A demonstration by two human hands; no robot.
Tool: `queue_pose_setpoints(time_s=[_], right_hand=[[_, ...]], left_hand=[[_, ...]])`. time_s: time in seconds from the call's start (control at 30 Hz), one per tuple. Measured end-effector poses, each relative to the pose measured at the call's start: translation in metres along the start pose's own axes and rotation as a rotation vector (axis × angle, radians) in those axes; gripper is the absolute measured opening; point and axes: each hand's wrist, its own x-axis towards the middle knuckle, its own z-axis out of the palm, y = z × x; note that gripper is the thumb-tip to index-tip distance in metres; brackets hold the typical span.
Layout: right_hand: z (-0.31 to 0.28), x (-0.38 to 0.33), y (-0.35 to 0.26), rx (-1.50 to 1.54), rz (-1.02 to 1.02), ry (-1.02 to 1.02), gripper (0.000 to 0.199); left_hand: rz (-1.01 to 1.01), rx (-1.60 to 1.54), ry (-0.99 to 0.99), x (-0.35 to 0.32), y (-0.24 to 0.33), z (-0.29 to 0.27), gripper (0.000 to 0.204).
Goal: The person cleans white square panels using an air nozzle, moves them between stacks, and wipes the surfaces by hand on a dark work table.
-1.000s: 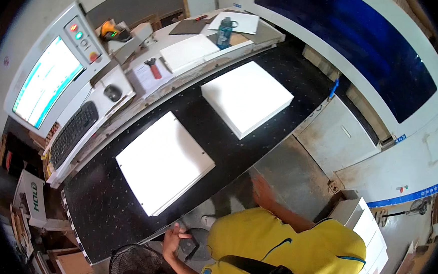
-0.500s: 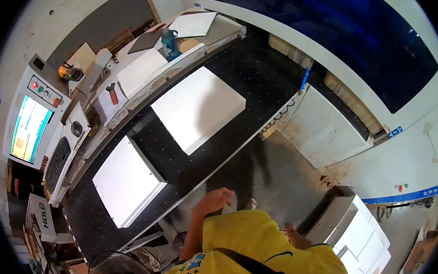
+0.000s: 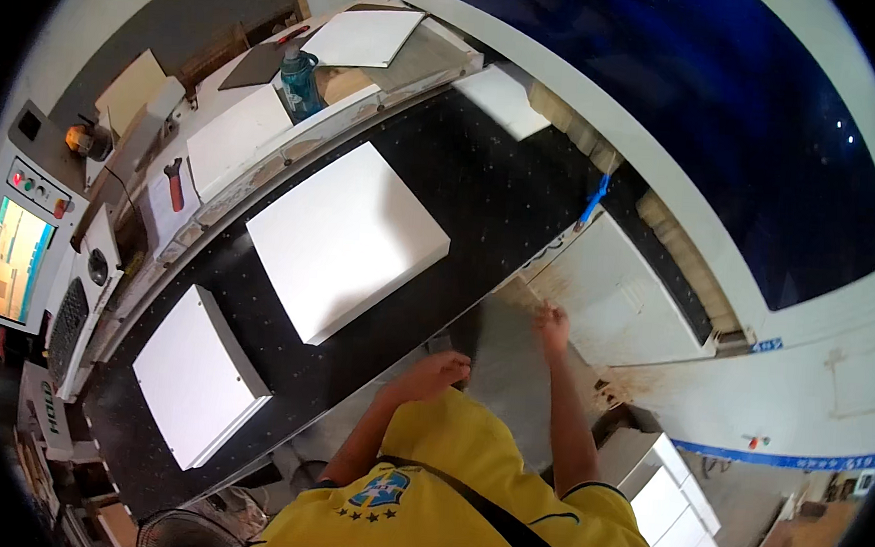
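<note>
Both arms reach forward, left hand [image 3: 435, 372] (curled) nearer than right hand [image 3: 554, 321].

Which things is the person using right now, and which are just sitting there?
In use:
left hand at the edge of the black table
right hand, nothing in it
near white panel

Lying about:
far-left white panel
blue bottle
lit screen

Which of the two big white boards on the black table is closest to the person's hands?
The larger white board, in the middle of the black table. The left hand is just below its corner; the smaller board lies further left.
</note>
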Motion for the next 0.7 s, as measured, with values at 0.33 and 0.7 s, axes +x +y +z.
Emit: queue_pose_setpoints(time_s=[0.33,0.7], right_hand=[[-0.003,0.177,-0.153,-0.173,-0.239,0.254,0.079],[0.006,0.274,-0.196,-0.308,-0.113,0.147,0.061]], left_hand=[[0.284,0.866,1.12,0.058,0.044,-0.189,0.041],[-0.536,0.922,1.462,-0.011,-0.009,-0.293,0.086]])
